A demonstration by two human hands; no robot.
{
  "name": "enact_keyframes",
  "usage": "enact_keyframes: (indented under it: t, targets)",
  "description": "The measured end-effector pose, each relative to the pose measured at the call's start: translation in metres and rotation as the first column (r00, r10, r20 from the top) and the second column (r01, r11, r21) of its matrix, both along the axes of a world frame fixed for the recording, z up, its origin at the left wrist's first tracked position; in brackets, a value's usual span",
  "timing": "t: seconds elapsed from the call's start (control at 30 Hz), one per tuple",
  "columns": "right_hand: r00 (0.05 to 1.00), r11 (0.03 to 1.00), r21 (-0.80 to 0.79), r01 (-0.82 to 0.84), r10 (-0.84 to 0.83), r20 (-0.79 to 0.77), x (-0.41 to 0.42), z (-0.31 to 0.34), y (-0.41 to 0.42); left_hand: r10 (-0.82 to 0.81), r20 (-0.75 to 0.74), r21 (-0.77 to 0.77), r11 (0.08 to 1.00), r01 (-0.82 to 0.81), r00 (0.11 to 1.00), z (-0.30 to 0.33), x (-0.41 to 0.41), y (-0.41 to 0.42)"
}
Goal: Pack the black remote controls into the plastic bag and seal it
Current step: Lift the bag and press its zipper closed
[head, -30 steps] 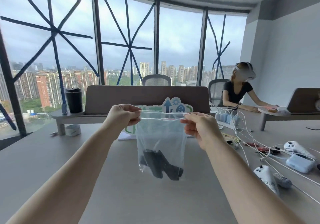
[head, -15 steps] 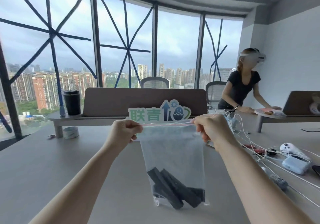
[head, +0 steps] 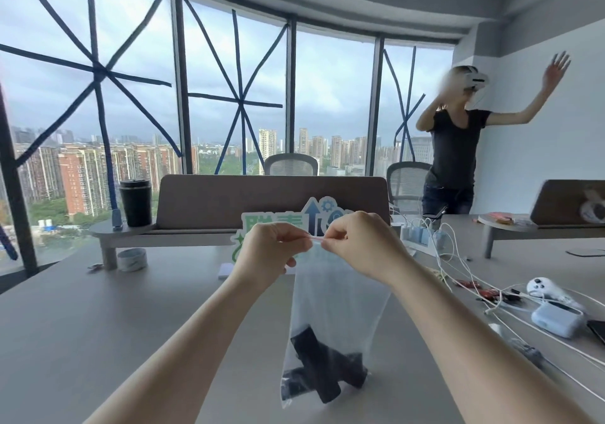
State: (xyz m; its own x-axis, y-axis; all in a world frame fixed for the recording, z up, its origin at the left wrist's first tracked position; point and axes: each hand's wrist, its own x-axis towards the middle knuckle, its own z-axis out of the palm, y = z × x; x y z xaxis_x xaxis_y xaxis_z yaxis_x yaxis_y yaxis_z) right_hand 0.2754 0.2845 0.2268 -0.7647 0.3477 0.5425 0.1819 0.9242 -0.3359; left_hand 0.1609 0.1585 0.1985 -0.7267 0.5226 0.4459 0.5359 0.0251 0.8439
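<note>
Worktop (head: 98,325): wide grey surface under my arms, running to the windows at its far edge.
Divider (head: 271,199): brown panel standing along the far edge, a black cup (head: 135,202) on the shelf at its left end.
Other person (head: 453,148): standing past the far right corner, dark top, headset on, one arm raised by the wall.
Plastic bag (head: 340,299): clear, hanging upright from my fingers over the middle of the worktop; I cannot tell whether its bottom touches the surface.
Black remote controls (head: 322,371): lying crossed at the bottom of the bag.
My left hand (head: 266,253): grip pressed together, thumb and fingers pinching the bag's top strip at its left part.
My right hand (head: 363,247): grip pinching the same strip, fingertips nearly meeting those of the left hand.
Right edge clutter: white cables (head: 458,260), a white controller (head: 545,287), a pale blue case (head: 556,319).
Tape roll (head: 131,259): on the worktop near the shelf's leg, far left.
</note>
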Motion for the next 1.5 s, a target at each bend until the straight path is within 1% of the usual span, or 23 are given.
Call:
enact_keyframes:
  t: [0.13, 0.27, 0.33, 0.53, 0.8, 0.9, 1.0, 1.13, 1.27, 1.5]
  targets:
    - [0.999, 1.0, -0.019, 0.004, -0.003, 0.035, -0.003, 0.003, -0.001, -0.002, 0.032, -0.013, 1.0, 0.003, 0.999, -0.003, -0.003, -0.003]
    - [0.994, 0.981, -0.178, -0.076, 0.088, 0.064, -0.003, 0.014, 0.0, -0.018, -0.012, -0.013, 1.0, 0.018, 1.0, 0.004, -0.001, -0.003]
    - [0.988, 0.969, -0.224, -0.108, 0.128, 0.08, -0.003, 0.021, 0.0, -0.023, -0.039, -0.03, 0.999, 0.022, 0.999, 0.008, -0.001, -0.002]
    - [0.973, 0.952, -0.261, -0.161, 0.197, 0.12, -0.008, 0.033, 0.001, -0.092, -0.051, -0.061, 0.994, 0.089, 0.994, 0.022, -0.001, -0.005]
    - [0.983, 0.95, -0.277, -0.146, 0.17, 0.064, -0.017, 0.028, 0.001, -0.075, -0.118, -0.098, 0.993, 0.063, 0.99, 0.029, 0.0, -0.007]
    - [0.99, 0.967, -0.222, -0.123, 0.135, 0.04, -0.022, 0.022, 0.0, -0.034, -0.145, -0.08, 0.997, 0.023, 0.989, 0.024, -0.002, -0.006]
    - [0.994, 0.981, -0.161, -0.109, 0.108, -0.013, -0.021, 0.014, -0.005, 0.041, -0.204, -0.037, 0.998, -0.049, 0.978, 0.018, -0.001, -0.003]
    - [0.999, 0.999, -0.046, -0.022, 0.02, -0.031, -0.016, 0.002, -0.007, 0.144, -0.225, 0.038, 0.99, -0.139, 0.964, 0.012, -0.003, -0.002]
    - [0.999, 0.999, 0.013, 0.05, -0.05, -0.016, -0.008, -0.004, -0.001, 0.223, -0.173, 0.116, 0.972, -0.205, 0.959, 0.01, -0.014, -0.011]
    - [0.996, 0.993, 0.076, 0.089, -0.088, -0.012, 0.007, -0.01, 0.007, 0.275, -0.017, 0.234, 0.936, -0.263, 0.961, 0.009, -0.036, -0.037]
